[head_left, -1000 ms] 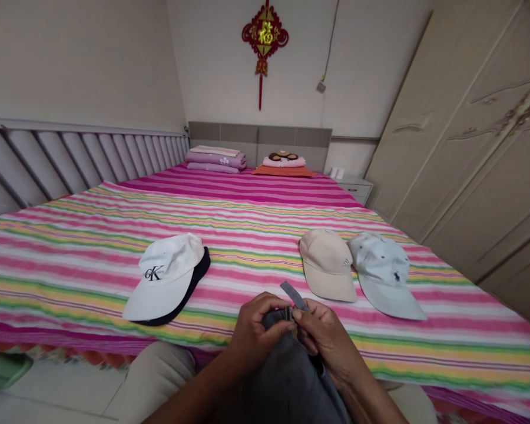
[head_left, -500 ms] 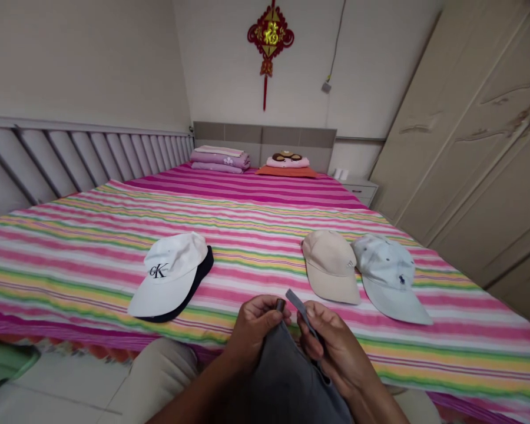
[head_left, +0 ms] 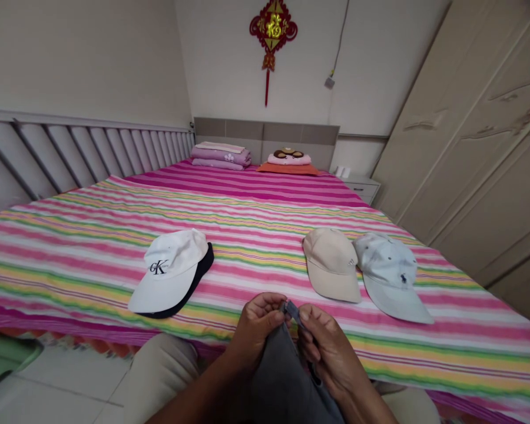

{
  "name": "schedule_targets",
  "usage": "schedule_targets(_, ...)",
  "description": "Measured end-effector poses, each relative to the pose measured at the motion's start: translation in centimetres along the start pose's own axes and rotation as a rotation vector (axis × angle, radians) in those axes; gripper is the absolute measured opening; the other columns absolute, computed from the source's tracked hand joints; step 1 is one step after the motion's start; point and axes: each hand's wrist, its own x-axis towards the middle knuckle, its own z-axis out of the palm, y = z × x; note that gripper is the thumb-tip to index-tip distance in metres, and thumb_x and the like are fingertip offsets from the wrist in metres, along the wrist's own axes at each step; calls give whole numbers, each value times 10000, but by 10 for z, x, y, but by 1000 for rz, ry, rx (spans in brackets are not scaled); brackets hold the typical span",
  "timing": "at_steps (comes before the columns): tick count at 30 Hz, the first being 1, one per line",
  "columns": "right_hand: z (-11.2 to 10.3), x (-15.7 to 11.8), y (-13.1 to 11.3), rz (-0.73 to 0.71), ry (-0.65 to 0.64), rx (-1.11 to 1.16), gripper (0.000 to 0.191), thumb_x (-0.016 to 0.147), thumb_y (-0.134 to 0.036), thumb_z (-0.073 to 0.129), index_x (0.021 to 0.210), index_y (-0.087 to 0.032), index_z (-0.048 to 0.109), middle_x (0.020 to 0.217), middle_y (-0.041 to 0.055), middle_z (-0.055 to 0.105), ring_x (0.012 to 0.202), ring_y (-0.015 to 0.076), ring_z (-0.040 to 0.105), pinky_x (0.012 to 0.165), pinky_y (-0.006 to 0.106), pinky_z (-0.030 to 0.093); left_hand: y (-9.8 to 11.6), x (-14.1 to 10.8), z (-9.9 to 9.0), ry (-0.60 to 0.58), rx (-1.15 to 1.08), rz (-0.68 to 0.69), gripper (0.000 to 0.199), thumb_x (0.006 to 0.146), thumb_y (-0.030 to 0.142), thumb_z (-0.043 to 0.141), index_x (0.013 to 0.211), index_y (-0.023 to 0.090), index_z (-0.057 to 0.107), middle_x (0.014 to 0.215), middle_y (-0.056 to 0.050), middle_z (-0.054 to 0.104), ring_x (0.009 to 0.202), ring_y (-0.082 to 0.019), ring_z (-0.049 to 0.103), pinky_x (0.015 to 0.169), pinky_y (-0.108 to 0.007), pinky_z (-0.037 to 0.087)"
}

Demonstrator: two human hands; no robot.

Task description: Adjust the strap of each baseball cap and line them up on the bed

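Observation:
A dark grey cap (head_left: 279,368) is held over my lap at the bed's near edge, its lower part running out of view. My left hand (head_left: 257,327) is closed on one side of its back opening, pinching the small buckle (head_left: 285,306). My right hand (head_left: 329,347) grips the cap's strap (head_left: 293,310) between thumb and fingers. The strap's tip meets the buckle; whether it passes through is too small to tell. Beyond my right hand lie a beige cap (head_left: 331,265) and a pale blue cap (head_left: 391,277), side by side.
A white cap (head_left: 174,265) rests on a black cap (head_left: 205,271) to the left on the striped bedspread (head_left: 247,235). Folded bedding (head_left: 221,156) stands by the headboard. A metal railing (head_left: 92,147) borders the left, a wardrobe (head_left: 468,165) the right, and a green stool (head_left: 9,359) the lower left.
My right hand has moved slightly left, bringing the strap's tip from a gap away to the buckle. My left hand keeps its pinch. The view has shifted a little.

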Motion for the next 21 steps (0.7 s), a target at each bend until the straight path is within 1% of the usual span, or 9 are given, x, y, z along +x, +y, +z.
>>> schedule_targets(3, -2, 1, 2, 23, -38, 65, 336, 701, -406, 659, 589, -168, 451, 375, -116, 314, 315, 10, 155, 340, 160, 146, -1, 0, -1, -14, -31, -11, 362, 452, 243, 811, 748, 146, 627, 572, -19, 652, 507, -101, 579, 462, -164, 405)
schedule_targets(5, -2, 0, 3, 48, -53, 81, 319, 703, -397, 661, 602, -165, 466, 377, -118, 313, 316, 9, 152, 337, 154, 161, -3, 0, -2, -13, -58, -23, 374, 444, 247, 815, 749, 151, 620, 570, -12, 648, 499, -102, 577, 448, -163, 408)
schedule_targets(8, -2, 0, 4, 66, -48, 89, 309, 681, -394, 684, 627, -161, 488, 389, -117, 331, 318, 4, 153, 331, 142, 163, -6, 0, -3, -4, -93, -40, 395, 421, 249, 824, 745, 152, 618, 563, -2, 639, 486, -100, 573, 430, -161, 410)
schedule_targets(12, -1, 0, 5, 93, -52, 102, 356, 667, -401, 694, 579, -171, 436, 365, -118, 315, 308, 3, 160, 324, 135, 160, -7, 1, -4, 7, -124, -45, 403, 400, 244, 832, 733, 148, 627, 585, 6, 642, 485, -98, 579, 455, -174, 434)
schedule_targets(17, 2, 1, 6, 138, -33, 125, 369, 638, -393, 714, 580, -171, 425, 381, -116, 341, 302, -5, 155, 320, 133, 137, -7, 0, -3, 17, -138, -72, 405, 377, 234, 838, 716, 144, 636, 591, 8, 645, 473, -91, 577, 454, -171, 438)
schedule_targets(21, 3, 1, 7, 122, -21, 102, 366, 626, -402, 718, 589, -173, 435, 365, -122, 326, 305, 0, 148, 325, 141, 142, -8, -1, -4, 15, -128, -87, 395, 389, 231, 833, 715, 142, 628, 564, 8, 639, 449, -87, 564, 441, -170, 430)
